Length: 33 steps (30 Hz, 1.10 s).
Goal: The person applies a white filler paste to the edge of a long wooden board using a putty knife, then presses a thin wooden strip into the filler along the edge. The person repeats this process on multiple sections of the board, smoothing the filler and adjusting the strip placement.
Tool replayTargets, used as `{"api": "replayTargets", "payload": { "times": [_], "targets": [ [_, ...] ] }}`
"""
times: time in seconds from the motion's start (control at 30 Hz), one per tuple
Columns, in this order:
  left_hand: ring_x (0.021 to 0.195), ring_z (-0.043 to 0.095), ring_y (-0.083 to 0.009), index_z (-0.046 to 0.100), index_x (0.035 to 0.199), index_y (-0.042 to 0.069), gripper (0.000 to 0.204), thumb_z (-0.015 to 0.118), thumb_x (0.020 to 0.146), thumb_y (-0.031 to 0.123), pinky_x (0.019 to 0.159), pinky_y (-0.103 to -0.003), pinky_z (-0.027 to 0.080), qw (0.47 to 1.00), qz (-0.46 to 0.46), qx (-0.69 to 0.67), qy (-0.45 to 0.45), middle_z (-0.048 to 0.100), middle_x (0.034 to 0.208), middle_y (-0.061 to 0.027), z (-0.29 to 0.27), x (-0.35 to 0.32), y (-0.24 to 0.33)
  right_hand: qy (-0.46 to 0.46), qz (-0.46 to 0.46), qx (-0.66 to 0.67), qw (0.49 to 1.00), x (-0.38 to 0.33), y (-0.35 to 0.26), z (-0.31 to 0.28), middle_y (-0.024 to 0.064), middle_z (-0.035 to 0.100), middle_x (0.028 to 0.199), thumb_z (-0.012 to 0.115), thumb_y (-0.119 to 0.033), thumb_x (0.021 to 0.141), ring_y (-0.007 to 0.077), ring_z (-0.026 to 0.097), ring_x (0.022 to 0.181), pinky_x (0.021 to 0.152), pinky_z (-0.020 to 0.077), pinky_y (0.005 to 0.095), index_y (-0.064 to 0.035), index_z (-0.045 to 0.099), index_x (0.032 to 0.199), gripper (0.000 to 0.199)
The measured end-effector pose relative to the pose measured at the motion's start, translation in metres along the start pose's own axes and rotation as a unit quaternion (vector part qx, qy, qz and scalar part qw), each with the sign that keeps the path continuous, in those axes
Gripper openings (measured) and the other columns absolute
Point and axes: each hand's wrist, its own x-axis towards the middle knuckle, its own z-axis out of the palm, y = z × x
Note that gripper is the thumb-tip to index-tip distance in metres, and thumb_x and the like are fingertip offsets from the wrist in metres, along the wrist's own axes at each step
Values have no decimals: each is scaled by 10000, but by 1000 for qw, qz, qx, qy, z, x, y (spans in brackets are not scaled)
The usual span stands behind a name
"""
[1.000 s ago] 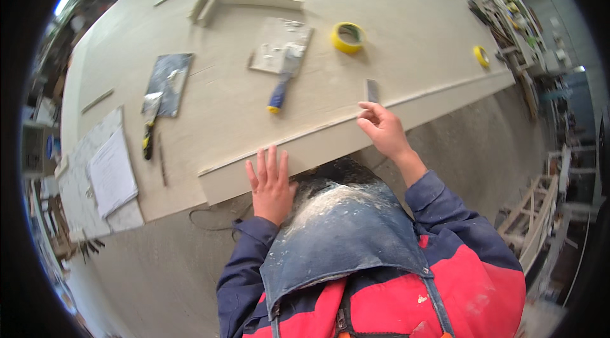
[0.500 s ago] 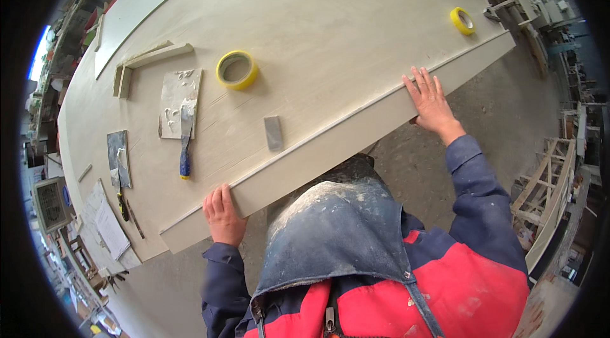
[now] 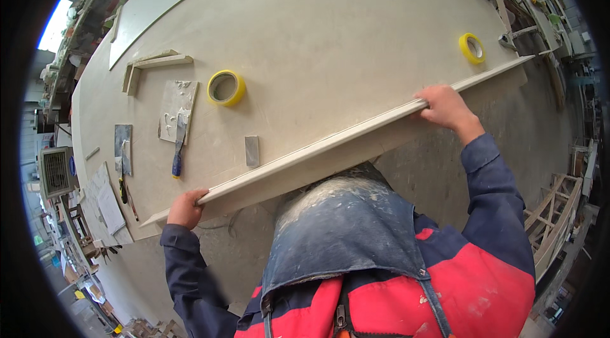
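A long, narrow off-white board (image 3: 318,149) runs slantwise along the near edge of the table (image 3: 330,52). It is tipped, so its thin edge faces up at me. My left hand (image 3: 185,209) is closed around the board near its left end. Farther right and higher, my right hand (image 3: 447,108) grips the same edge, fingers curled over it and partly hidden. Just beyond the board lies a small grey rectangular block (image 3: 252,151). A yellow tape roll (image 3: 472,48) rests near the board's far right end.
On the table's left half are another yellow tape roll (image 3: 239,91), a putty-smeared board (image 3: 170,112) with a blue-handled putty knife (image 3: 177,161), a second knife (image 3: 122,188), joined pale strips (image 3: 159,62) and papers (image 3: 110,214). A wooden frame (image 3: 551,211) stands at the right.
My hands have gone from lying on the board's flat face to gripping its edge. The board has tipped up, and my left hand has shifted left.
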Motion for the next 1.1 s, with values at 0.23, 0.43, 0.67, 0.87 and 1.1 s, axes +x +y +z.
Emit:
{"api": "replayTargets", "payload": {
  "times": [0.23, 0.43, 0.67, 0.87, 1.1],
  "targets": [
    [764, 642, -414, 698, 872, 15, 421, 828, 837, 413, 734, -501, 496, 950, 119, 90, 273, 668, 798, -202, 20, 34, 53, 159, -46, -68, 984, 23, 46, 0, 189, 659, 833, 721, -629, 858, 427, 621, 871, 826, 488, 501, -14, 609, 773, 631],
    [665, 659, -381, 703, 800, -33, 574, 850, 790, 521, 631, -460, 494, 987, -16, 5, 157, 653, 701, -233, -3, 43, 59, -5, -5, -80, 997, 49, 48, -2, 221, 665, 769, 584, -819, 859, 444, 634, 786, 723, 502, 509, -5, 628, 702, 830],
    [605, 642, -266, 729, 816, -41, 570, 891, 762, 503, 618, -417, 498, 993, -43, -62, 96, 671, 685, -177, 19, 30, 44, -46, 22, -65, 997, 30, 42, 16, 230, 684, 755, 533, -882, 840, 428, 673, 801, 698, 527, 499, -16, 692, 686, 894],
    [703, 666, -310, 731, 794, -27, 641, 806, 799, 609, 664, -459, 507, 996, -42, -21, 78, 683, 728, -193, 56, 28, 26, 8, -30, -58, 998, 23, 55, 48, 228, 721, 861, 605, -820, 843, 431, 687, 820, 700, 535, 520, -23, 738, 768, 812],
    [979, 622, -343, 745, 920, 55, 558, 835, 773, 585, 915, -463, 488, 948, 59, 0, 314, 703, 975, -129, 88, 12, 41, 40, -35, -72, 996, 8, 88, 76, 249, 605, 671, 690, -766, 798, 468, 580, 661, 590, 411, 552, -8, 593, 613, 786]
  ]
}}
